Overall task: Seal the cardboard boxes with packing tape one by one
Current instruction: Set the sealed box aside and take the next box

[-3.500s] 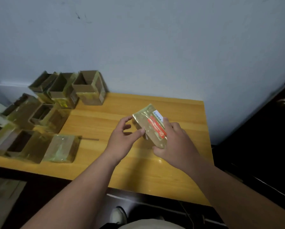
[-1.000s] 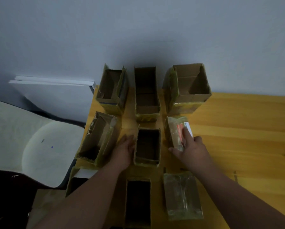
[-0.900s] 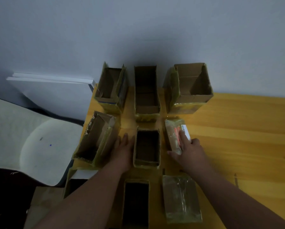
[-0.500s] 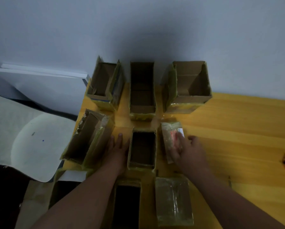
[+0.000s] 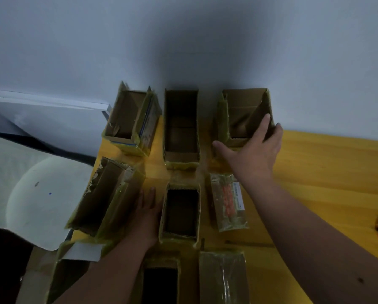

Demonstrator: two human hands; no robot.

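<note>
Two bare forearms enter from bottom edge, no sleeves in view. No watch, ring, glove or band on either. Left hand [image 5: 147,212]: fingers together, nails short. Right hand [image 5: 252,148]: broad back of hand showing, thumb set apart, nails short. Right forearm [image 5: 328,255]: one small dark mark near lower right. Dim light, finer detail unclear.

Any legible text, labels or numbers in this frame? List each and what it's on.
None can be read.
Sealed box with red print: red markings and a white label strip along its right side, both too blurred to read.
Open box at the back left: blue-edged label on its side, print too small to make out.
The other boxes show no visible text.
</note>
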